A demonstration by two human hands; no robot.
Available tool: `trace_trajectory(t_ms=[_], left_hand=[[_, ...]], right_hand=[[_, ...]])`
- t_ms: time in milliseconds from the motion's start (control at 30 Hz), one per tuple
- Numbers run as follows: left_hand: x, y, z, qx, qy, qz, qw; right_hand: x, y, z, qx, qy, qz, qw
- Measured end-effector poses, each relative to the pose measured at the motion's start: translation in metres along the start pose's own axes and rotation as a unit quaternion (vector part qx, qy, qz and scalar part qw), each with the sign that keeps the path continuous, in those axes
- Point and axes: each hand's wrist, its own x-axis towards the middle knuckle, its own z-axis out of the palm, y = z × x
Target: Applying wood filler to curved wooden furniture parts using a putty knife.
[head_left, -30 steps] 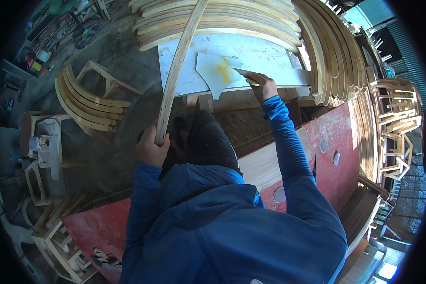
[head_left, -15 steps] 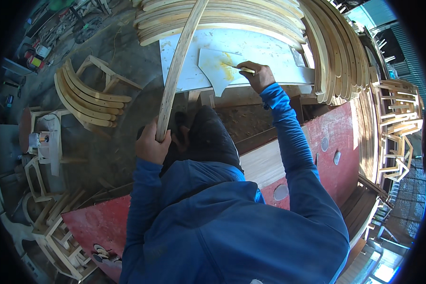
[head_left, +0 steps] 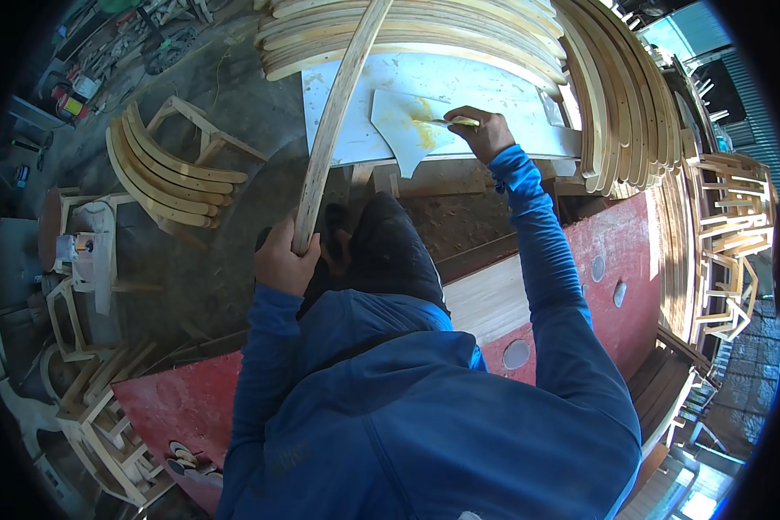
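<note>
My left hand (head_left: 288, 257) is closed around the lower end of a long wooden strip (head_left: 341, 108), which slants up and away over the edge of a white worktop (head_left: 481, 76). In my right hand (head_left: 487, 134) is a putty knife (head_left: 464, 120) with a pale handle, its blade pointing left. The blade is over a light, irregularly shaped sheet (head_left: 396, 128) smeared with yellowish paste (head_left: 425, 123). Whether the blade touches the paste I cannot tell. That sheet lies on the worktop, and its pointed corner hangs past the near edge.
Curved wooden pieces are stacked behind the worktop (head_left: 407, 36) and at its right (head_left: 615, 95). More curved pieces (head_left: 169, 186) lean at the left, near a wooden frame (head_left: 195, 130). A red board (head_left: 611, 251) lies beside and behind me. Wooden frames (head_left: 737, 225) stand far right.
My right hand has moved slightly right, and the putty knife shows more of its handle and blade. My left hand keeps its hold on the strip. The whole view has shifted a little.
</note>
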Motion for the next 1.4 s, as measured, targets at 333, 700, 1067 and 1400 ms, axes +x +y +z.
trace_trajectory(t_ms=[333, 700, 1067, 1400], left_hand=[[0.000, -0.001, 0.000, -0.006, 0.002, -0.002, 1.000], [0.004, 0.004, -0.001, -0.003, 0.020, 0.019, 1.000], [0.006, 0.022, -0.015, -0.014, 0.010, 0.018, 1.000], [0.007, 0.029, -0.024, -0.005, 0.028, 0.035, 0.999]], right_hand=[[0.001, 0.002, 0.004, 0.013, 0.032, 0.016, 0.999], [-0.005, -0.004, -0.005, 0.064, 0.040, -0.021, 0.997], [-0.107, -0.143, -0.059, 0.164, 0.101, -0.181, 0.964], [-0.118, -0.165, -0.043, 0.086, 0.028, -0.369, 0.925]])
